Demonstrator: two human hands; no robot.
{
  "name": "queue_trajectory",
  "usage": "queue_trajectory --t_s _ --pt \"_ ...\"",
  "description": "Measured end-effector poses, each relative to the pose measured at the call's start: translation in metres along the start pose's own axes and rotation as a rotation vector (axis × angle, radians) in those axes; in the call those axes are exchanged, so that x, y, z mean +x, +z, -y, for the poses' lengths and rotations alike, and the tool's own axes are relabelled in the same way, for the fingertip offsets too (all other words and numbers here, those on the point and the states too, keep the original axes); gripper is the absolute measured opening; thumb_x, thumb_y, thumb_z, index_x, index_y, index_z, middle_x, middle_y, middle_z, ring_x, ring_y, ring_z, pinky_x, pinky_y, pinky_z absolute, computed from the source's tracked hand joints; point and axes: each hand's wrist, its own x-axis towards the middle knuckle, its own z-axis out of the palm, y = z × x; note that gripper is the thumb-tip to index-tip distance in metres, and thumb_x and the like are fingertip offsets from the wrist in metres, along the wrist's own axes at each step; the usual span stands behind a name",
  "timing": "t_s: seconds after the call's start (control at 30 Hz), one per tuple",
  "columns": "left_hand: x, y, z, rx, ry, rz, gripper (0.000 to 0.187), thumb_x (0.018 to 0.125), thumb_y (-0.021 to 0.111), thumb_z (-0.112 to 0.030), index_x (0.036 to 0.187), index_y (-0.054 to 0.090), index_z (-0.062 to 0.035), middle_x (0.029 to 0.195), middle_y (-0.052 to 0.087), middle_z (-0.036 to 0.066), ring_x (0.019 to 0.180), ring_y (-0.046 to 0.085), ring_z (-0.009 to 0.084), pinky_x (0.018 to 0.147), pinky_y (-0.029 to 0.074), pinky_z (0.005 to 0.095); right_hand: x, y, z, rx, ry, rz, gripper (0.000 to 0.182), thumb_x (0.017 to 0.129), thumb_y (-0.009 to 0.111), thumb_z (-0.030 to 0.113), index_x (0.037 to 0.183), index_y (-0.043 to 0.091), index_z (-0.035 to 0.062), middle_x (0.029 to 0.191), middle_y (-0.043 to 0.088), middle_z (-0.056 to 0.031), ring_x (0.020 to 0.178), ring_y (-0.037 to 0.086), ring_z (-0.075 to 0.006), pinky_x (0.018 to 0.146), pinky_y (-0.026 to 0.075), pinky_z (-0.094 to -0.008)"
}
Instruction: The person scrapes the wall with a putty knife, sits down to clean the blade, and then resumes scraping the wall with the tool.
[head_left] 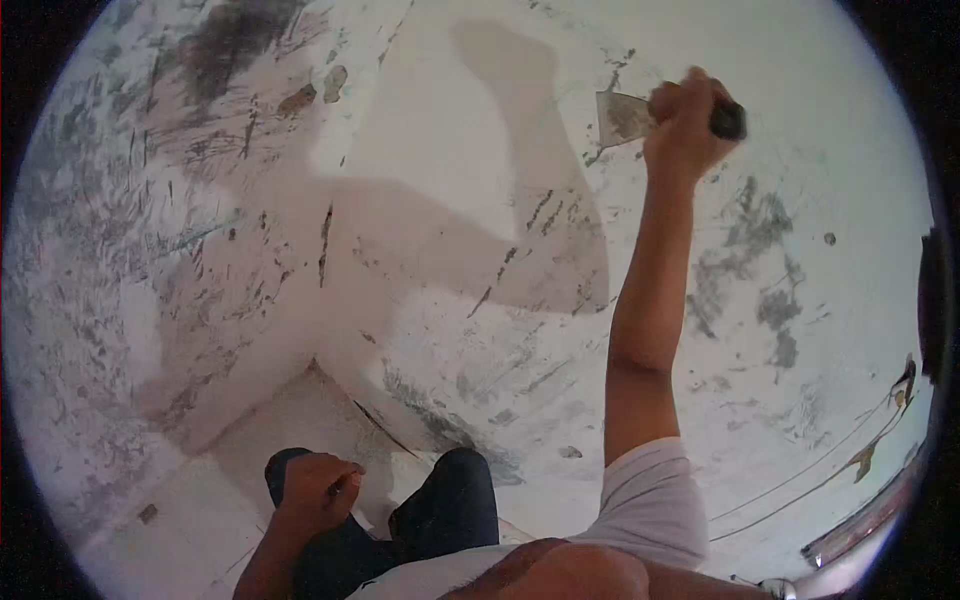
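Note:
My right hand (690, 125) reaches up on a stretched arm, its fingers wrapped round the dark handle of a putty knife (622, 118). The broad blade points left and lies over the white wall (560, 60), beside a dark scuffed patch. Low on the left, my left hand (322, 490) rests by my bent knee with its fingers curled in, and nothing shows in it. My dark trousers (450, 500) are below it and to its right.
Two walls meet in a corner (314, 362) above the floor (225, 500). Grey smears and dark gouges cover the left wall (110, 300). Thin wires (860, 450) run along the lower right, near a reddish-brown strip (865, 520). My arm's shadow falls across the wall.

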Motion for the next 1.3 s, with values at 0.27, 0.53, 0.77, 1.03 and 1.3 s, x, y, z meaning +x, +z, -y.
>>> queue_trajectory --t_s 0.27,0.53,0.77,1.03,1.3 --pt "0.000 0.001 0.001 0.007 0.004 -0.001 0.009 0.076 0.064 -0.005 0.081 0.069 -0.0001 0.069 0.067 0.015 0.057 0.065 0.0254 0.055 0.052 0.0341 -0.009 -0.006 -0.021 0.092 -0.044 0.004 0.032 0.085 0.069 0.016 0.063 0.049 0.0059 0.060 0.050 0.0026 0.058 0.045 -0.0071 0.054 0.038 -0.0233" --pt "0.003 0.005 0.001 -0.019 -0.015 -0.030 0.007 0.076 0.066 -0.006 0.080 0.069 -0.0019 0.068 0.066 0.013 0.057 0.065 0.0251 0.055 0.051 0.0346 0.009 0.009 -0.044 -0.216 -0.156 -0.140 0.029 0.085 0.066 0.008 0.063 0.048 0.0067 0.052 0.042 0.0030 0.047 0.042 -0.0065 0.046 0.032 -0.0210" --pt "-0.002 0.003 0.004 0.022 0.017 -0.006 0.005 0.076 0.066 -0.005 0.079 0.068 -0.0020 0.065 0.065 0.011 0.054 0.062 0.0217 0.053 0.050 0.0332 0.009 0.015 -0.035 -0.079 0.026 -0.157 0.027 0.084 0.067 0.012 0.061 0.053 0.0062 0.057 0.049 0.0016 0.055 0.044 -0.0056 0.051 0.037 -0.0269" --pt "0.001 0.003 -0.002 -0.017 0.014 0.001 0.005 0.075 0.066 -0.005 0.079 0.068 -0.0018 0.064 0.065 0.010 0.053 0.063 0.0197 0.052 0.050 0.0318 0.017 0.000 -0.050 -0.291 -0.082 -0.004 0.024 0.084 0.070 0.013 0.070 0.055 0.0020 0.054 0.047 0.0026 0.052 0.043 -0.0075 0.048 0.035 -0.0273" --pt "0.001 0.001 -0.007 -0.006 -0.002 0.001 0.008 0.074 0.067 -0.006 0.081 0.069 -0.0016 0.064 0.065 0.010 0.051 0.063 0.0208 0.052 0.050 0.0312 0.020 0.018 -0.039 -0.283 -0.154 0.216 0.024 0.086 0.064 0.007 0.066 0.053 0.0054 0.056 0.049 0.0021 0.051 0.043 -0.0070 0.045 0.036 -0.0292"
